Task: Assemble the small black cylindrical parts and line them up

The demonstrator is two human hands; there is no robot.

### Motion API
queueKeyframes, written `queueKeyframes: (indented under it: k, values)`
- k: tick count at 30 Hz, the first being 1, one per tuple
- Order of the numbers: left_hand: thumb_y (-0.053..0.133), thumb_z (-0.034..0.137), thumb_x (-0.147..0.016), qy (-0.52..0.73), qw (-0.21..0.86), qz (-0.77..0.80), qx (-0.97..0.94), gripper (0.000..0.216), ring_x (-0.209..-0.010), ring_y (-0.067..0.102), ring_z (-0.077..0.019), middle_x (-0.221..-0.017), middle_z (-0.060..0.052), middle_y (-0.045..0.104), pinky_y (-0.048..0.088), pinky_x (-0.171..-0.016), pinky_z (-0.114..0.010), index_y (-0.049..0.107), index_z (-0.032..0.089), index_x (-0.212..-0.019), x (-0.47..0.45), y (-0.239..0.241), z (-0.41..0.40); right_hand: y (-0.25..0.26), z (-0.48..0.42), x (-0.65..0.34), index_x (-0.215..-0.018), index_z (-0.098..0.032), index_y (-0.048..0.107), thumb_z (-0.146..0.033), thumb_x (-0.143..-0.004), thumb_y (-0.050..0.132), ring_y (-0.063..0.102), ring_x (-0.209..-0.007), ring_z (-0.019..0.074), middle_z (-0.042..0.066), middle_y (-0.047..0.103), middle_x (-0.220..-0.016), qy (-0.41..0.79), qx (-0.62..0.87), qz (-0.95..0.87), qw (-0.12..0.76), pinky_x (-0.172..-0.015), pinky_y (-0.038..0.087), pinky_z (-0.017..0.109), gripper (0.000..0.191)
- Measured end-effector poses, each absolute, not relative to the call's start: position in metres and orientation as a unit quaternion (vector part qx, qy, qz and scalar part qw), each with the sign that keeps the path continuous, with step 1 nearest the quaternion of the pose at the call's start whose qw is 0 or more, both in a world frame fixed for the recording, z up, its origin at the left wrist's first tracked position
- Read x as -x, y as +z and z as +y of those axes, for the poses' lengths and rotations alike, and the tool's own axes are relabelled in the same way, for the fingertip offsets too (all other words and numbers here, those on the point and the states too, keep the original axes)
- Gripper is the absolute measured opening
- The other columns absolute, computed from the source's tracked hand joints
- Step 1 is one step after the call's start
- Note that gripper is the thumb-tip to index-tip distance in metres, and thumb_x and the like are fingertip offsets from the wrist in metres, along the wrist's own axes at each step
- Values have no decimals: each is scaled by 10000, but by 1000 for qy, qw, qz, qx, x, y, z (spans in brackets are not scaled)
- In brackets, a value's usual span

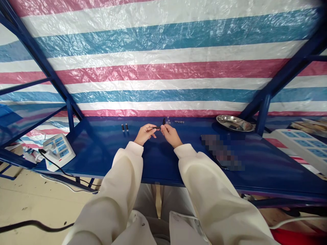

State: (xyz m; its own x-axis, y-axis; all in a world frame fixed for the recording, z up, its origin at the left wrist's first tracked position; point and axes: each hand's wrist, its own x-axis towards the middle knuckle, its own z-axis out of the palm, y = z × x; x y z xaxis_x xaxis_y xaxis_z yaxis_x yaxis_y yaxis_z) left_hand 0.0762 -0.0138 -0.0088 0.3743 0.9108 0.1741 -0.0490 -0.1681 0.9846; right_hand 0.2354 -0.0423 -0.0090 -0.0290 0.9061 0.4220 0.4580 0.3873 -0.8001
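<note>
Over the middle of the blue table point(163, 166), a thin black tube-like piece point(156, 128) spans the gap between my two hands. My left hand point(144, 134) pinches its left end. The fingers of my right hand point(171, 135) close around its other end; what else they may hold is too small to make out. Just behind my right hand lie small black parts point(164, 121) and small clear parts point(168, 120). A row of several tiny dark-and-silver parts point(179, 121) sits to their right. Two short black tubes with pale ends point(125, 128) stand left of my left hand.
A shiny metal dish point(235, 123) rests at the back right, with a blurred dark flat object point(221, 152) in front of it. A white power strip point(61, 151) with a cable is at the left edge, another power strip point(304, 148) at right. A striped plastic sheet point(163, 71) hangs behind.
</note>
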Motion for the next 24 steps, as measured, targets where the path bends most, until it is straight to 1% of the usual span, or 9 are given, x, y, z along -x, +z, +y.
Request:
queueKeyframes:
  k: [6, 9, 13, 19, 24]
  values:
    - [646, 401, -721, 463, 499, 366, -635, 359, -459, 574, -82, -914, -113, 704, 422, -465, -214, 583, 123, -939, -79, -9, -14, -9, -41, -234, -653, -208, 462, -652, -831, 329, 432, -533, 117, -10, 485, -566, 237, 502, -659, 507, -562, 364, 252, 497]
    - [626, 411, -741, 477, 476, 363, -643, 346, -447, 562, -78, -897, -102, 704, 456, -499, -234, 595, 121, -929, -79, -8, -14, -10, -41, -233, -647, -206, 464, -633, -839, 344, 434, -529, 116, -13, 474, -560, 254, 486, -650, 526, -564, 366, 252, 482]
    - [577, 444, -777, 486, 444, 369, -656, 340, -433, 550, -74, -847, -80, 698, 453, -494, -233, 593, 126, -897, -80, -9, -13, -11, -40, -232, -636, -204, 461, -608, -849, 358, 438, -531, 114, -16, 462, -557, 262, 474, -644, 540, -570, 371, 254, 468]
    - [499, 513, -816, 476, 401, 377, -686, 366, -441, 546, -60, -831, -49, 670, 432, -486, -205, 544, 150, -801, -80, -9, -15, -15, -37, -232, -648, -207, 465, -647, -834, 344, 452, -557, 122, -10, 470, -573, 272, 479, -644, 530, -565, 384, 254, 492]
    - [431, 538, -848, 466, 405, 382, -688, 393, -433, 540, -51, -843, -34, 649, 404, -464, -199, 493, 163, -751, -82, -10, -18, -18, -35, -232, -662, -210, 464, -673, -815, 351, 451, -565, 124, -10, 468, -580, 291, 474, -639, 531, -556, 384, 254, 500]
